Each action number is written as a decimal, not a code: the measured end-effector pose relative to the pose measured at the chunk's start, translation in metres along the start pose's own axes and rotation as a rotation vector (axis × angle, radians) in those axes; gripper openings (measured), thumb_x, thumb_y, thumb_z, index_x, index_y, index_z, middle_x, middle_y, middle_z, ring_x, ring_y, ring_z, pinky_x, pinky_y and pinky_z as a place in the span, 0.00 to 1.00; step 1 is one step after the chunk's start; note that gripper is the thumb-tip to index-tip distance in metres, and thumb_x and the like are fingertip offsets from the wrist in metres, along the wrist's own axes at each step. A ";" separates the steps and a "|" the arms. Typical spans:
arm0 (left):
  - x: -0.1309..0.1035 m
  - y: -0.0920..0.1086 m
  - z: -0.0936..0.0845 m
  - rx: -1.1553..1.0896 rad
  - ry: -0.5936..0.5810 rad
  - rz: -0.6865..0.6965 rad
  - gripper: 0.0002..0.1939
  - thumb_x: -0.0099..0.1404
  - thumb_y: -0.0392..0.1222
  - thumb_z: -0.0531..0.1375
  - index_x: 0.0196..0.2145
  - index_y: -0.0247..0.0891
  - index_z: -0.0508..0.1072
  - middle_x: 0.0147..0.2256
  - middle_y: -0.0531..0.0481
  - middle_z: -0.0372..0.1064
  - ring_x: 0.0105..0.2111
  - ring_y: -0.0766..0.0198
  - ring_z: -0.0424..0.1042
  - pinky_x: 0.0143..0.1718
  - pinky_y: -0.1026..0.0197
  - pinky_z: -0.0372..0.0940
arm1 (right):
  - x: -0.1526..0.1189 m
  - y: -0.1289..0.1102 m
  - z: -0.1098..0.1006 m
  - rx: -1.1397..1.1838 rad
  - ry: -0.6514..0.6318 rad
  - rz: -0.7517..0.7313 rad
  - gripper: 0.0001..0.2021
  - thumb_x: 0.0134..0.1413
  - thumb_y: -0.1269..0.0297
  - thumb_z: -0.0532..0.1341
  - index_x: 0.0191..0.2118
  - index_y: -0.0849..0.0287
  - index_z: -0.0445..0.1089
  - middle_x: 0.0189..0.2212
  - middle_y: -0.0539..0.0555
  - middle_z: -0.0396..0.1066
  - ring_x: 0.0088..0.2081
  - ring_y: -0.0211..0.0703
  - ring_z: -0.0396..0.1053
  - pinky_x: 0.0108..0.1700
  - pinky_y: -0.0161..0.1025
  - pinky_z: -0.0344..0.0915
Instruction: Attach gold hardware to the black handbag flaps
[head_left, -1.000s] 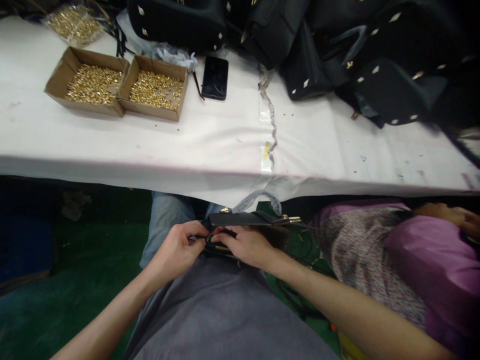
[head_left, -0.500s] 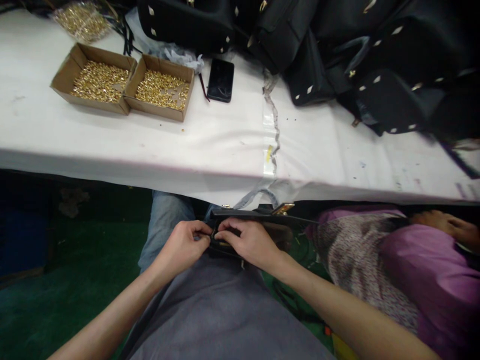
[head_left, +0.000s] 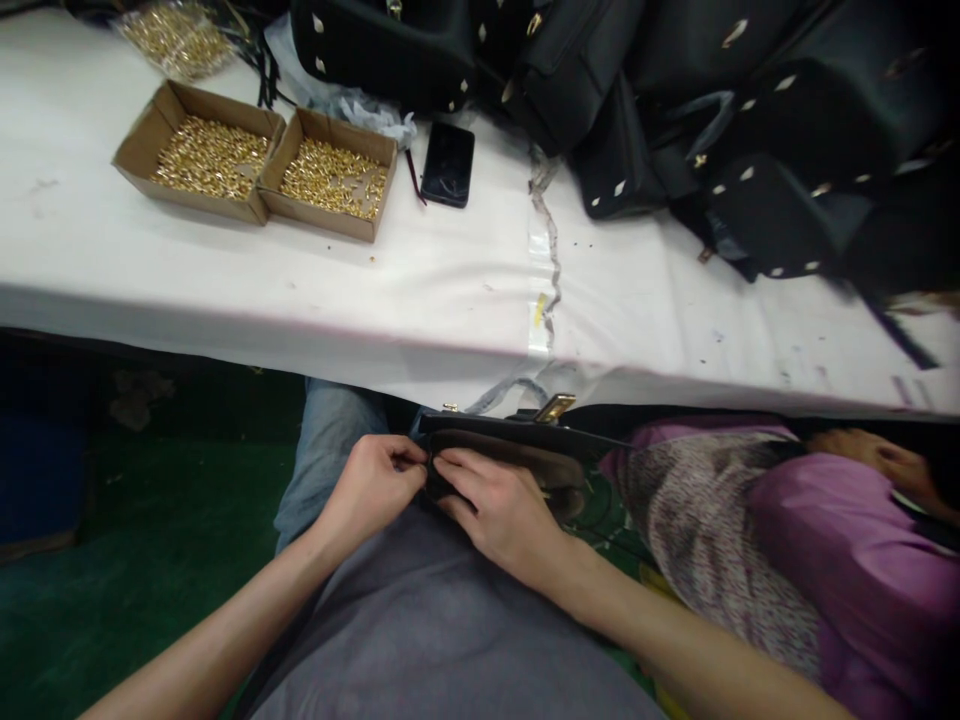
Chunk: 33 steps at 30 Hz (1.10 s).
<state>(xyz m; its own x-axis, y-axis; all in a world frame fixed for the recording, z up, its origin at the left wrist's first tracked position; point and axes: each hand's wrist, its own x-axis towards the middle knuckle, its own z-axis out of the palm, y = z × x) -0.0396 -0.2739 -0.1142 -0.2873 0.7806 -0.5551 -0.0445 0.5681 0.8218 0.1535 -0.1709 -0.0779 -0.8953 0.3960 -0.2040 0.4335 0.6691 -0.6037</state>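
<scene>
Black bag [head_left: 525,440] sat at your lap, beside the table [head_left: 450,310] | your left hand [head_left: 382,482] pinched its left end | right hand [head_left: 510,510] lay against it, grip unclear | bracing it steadily seemed wisest

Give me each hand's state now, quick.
Left hand: closed, pinching the end of the bag.
Right hand: on the bag; open or closed cannot be told.

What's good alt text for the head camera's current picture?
Someone's bare left hand pinches one end of a dark bag, the right hand against it. The white-covered table beyond holds two boxes of gold pieces, a phone and black bags.
</scene>
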 end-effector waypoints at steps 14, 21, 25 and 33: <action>0.000 0.006 -0.003 0.075 -0.008 0.109 0.16 0.56 0.28 0.58 0.32 0.38 0.85 0.33 0.49 0.84 0.37 0.57 0.82 0.39 0.59 0.70 | 0.014 -0.022 0.030 -0.451 0.084 0.122 0.08 0.70 0.61 0.71 0.50 0.57 0.79 0.48 0.65 0.82 0.50 0.67 0.80 0.55 0.55 0.75; -0.008 0.007 -0.007 -0.029 -0.035 0.138 0.11 0.62 0.32 0.64 0.38 0.38 0.86 0.39 0.48 0.84 0.42 0.56 0.82 0.46 0.57 0.71 | 0.006 -0.012 0.027 -0.217 0.240 0.121 0.08 0.71 0.63 0.66 0.52 0.54 0.81 0.49 0.60 0.84 0.52 0.63 0.82 0.63 0.58 0.74; -0.023 0.004 0.001 -0.075 -0.020 0.138 0.10 0.64 0.36 0.66 0.42 0.40 0.85 0.44 0.48 0.83 0.47 0.55 0.80 0.51 0.56 0.72 | 0.003 -0.005 0.022 0.000 0.271 0.157 0.09 0.69 0.65 0.67 0.51 0.53 0.81 0.50 0.56 0.85 0.52 0.58 0.83 0.59 0.52 0.77; -0.045 -0.005 0.015 -0.043 0.066 0.276 0.16 0.62 0.29 0.65 0.45 0.41 0.84 0.47 0.46 0.80 0.50 0.54 0.78 0.56 0.54 0.72 | -0.007 0.009 0.025 0.068 0.185 0.225 0.12 0.69 0.59 0.67 0.54 0.51 0.82 0.51 0.55 0.85 0.55 0.59 0.82 0.64 0.56 0.77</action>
<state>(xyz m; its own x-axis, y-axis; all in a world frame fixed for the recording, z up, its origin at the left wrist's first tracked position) -0.0125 -0.3078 -0.0949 -0.3558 0.8847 -0.3012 0.0041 0.3237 0.9461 0.1612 -0.1837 -0.1014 -0.7412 0.6412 -0.1985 0.6052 0.5105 -0.6109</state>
